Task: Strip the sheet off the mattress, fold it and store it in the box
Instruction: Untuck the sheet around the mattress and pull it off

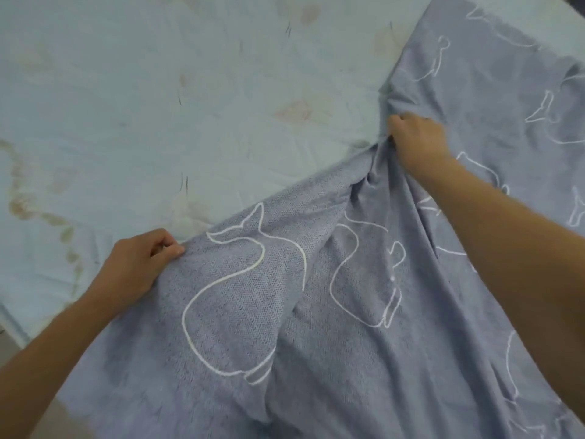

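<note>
A grey-blue sheet (332,312) with white outline whales lies bunched over the lower right of the view, partly pulled back from a pale blue mattress (142,90) with faded flower prints and stains. My left hand (136,264) pinches the sheet's edge at lower left. My right hand (418,137) grips a gathered fold of the sheet further up, where the cloth puckers. The box is not in view.
The mattress's near-left edge (12,324) runs along the lower left, with a strip of beige floor (19,353) below it. Bare mattress fills the upper left.
</note>
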